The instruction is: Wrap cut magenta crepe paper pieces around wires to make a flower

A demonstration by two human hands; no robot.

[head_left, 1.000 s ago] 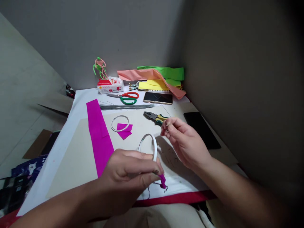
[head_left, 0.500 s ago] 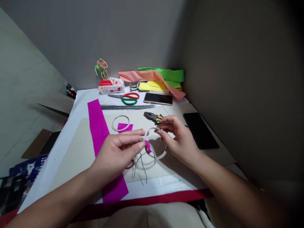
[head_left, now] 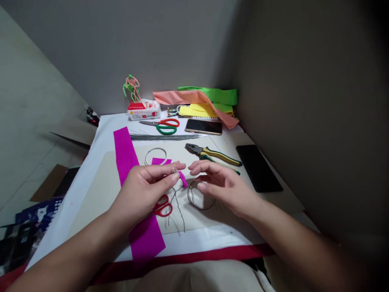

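My left hand (head_left: pixel 146 184) pinches the top of a dark twisted-wire figure (head_left: pixel 175 194) between thumb and fingers; its thin wire legs hang toward the table. A small purple strip (head_left: pixel 183 179) is on the figure beside the fingertips. My right hand (head_left: pixel 223 184) is just to the right, fingers curved but apart, with nothing visible between them. Below its thumb is a thin ring (head_left: pixel 202 209), which looks like a narrow tape roll, at or close to the board. Small red-handled scissors (head_left: pixel 164 209) lie under my left hand, partly hidden.
A long purple strip (head_left: pixel 146 239) crosses the board at left. Another ring (head_left: pixel 156 150) lies near a purple piece (head_left: pixel 161 161). Pliers (head_left: pixel 220 155), a black slab (head_left: pixel 258 168), large scissors (head_left: pixel 167 125), a phone (head_left: pixel 203 127), wires (head_left: pixel 161 137) and coloured cloth (head_left: pixel 188 97) lie beyond.
My right hand has let go of the ring, which is now lower, beside the wire figure. My left hand has moved slightly left with the figure, uncovering more of the red scissors.
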